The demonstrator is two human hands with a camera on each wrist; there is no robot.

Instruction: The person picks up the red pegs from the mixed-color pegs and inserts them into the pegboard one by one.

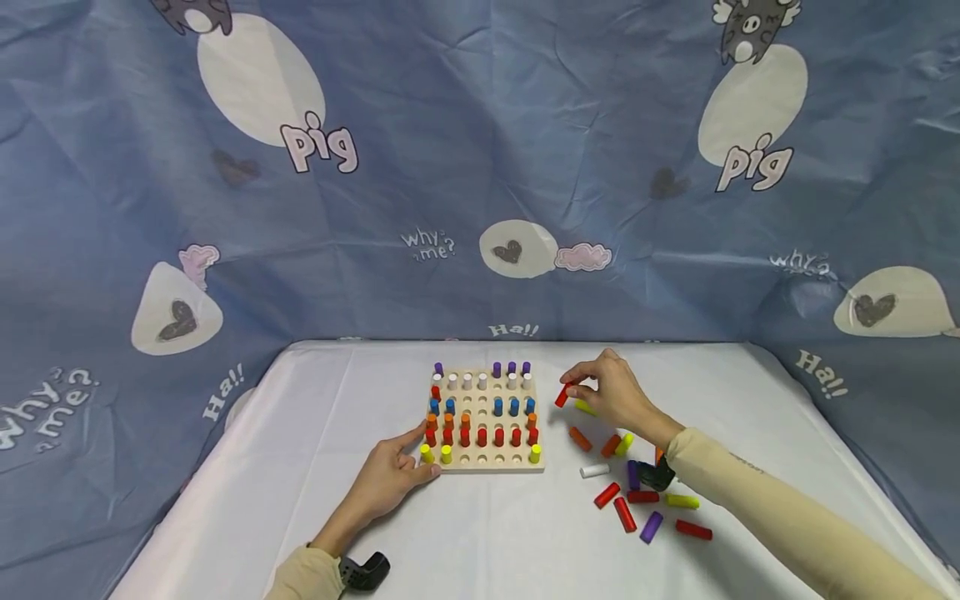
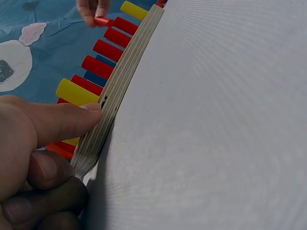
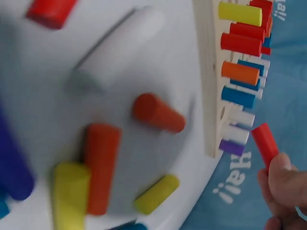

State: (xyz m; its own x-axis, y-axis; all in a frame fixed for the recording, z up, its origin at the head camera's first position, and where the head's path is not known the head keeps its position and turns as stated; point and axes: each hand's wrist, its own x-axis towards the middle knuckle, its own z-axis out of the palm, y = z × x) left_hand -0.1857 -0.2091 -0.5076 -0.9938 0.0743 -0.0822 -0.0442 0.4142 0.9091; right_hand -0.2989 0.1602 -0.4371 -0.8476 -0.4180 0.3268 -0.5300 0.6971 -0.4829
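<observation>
A wooden pegboard (image 1: pixel 491 468) lies on the white table, with colored pegs standing in rows: purple, white, blue, orange, red and yellow. My left hand (image 1: pixel 386 479) holds its front left corner, thumb against the front edge and index finger along the left side. In the left wrist view the thumb (image 2: pixel 72 120) presses on the layered edge beside a yellow peg (image 2: pixel 76 92), the other fingers curled. Right of the board, my right hand (image 1: pixel 611 390) pinches a red peg (image 3: pixel 265 140) between thumb and fingertips, above the table.
Loose pegs lie scattered right of the board, among them a white peg (image 1: pixel 595 471), a purple peg (image 1: pixel 651 527), a yellow peg (image 1: pixel 682 501) and several red ones. A patterned blue cloth (image 1: pixel 420 167) hangs behind the table. Black wrist devices (image 1: pixel 365 572) sit on both forearms.
</observation>
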